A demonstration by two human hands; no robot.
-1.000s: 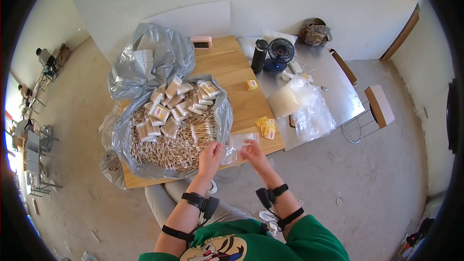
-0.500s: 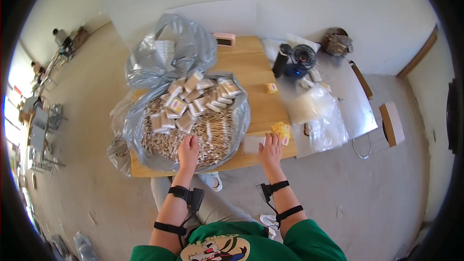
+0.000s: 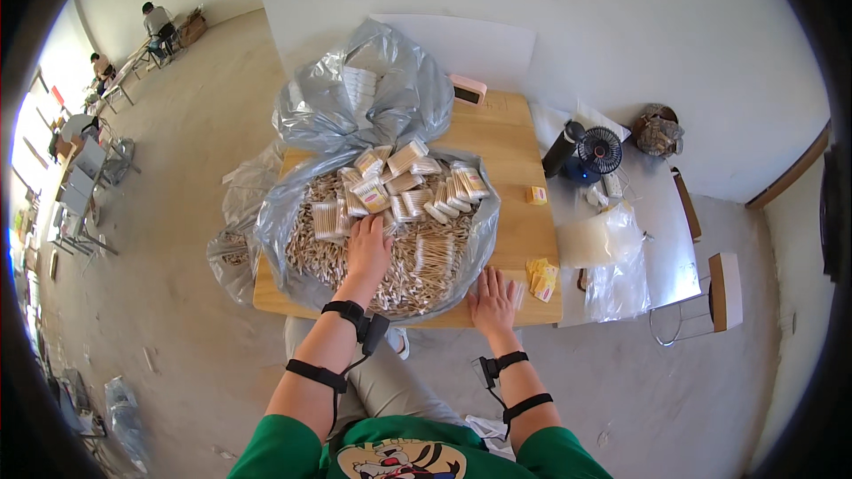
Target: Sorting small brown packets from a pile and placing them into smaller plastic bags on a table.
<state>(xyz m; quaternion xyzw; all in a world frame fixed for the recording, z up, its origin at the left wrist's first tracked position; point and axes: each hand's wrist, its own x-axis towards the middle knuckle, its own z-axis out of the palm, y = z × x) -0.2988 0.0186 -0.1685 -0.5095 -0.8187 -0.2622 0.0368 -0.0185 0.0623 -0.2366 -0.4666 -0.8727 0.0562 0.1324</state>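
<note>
A grey plastic bag lies spread open on the table, full of loose cotton swabs. Bundled packs of cotton swabs are heaped over its far half, some with yellow labels. My left hand reaches into the bag, its fingers stretched out against the near edge of the heaped packs; nothing shows in its grasp. Flat on the table's near edge, right of the bag, rests my right hand with fingers spread. A small clear plastic piece shows beside its fingertips. Yellow cards lie just beyond it.
On the wooden table sit a small yellow box and a pink-framed device. A metal side table on the right holds a black bottle, a fan and clear plastic bags. Another grey bag stands behind.
My left hand has moved forward from the bag's near part to the heaped packs, its fingers now extended. My right hand now lies flat, slightly farther from the yellow cards. The view has shifted.
</note>
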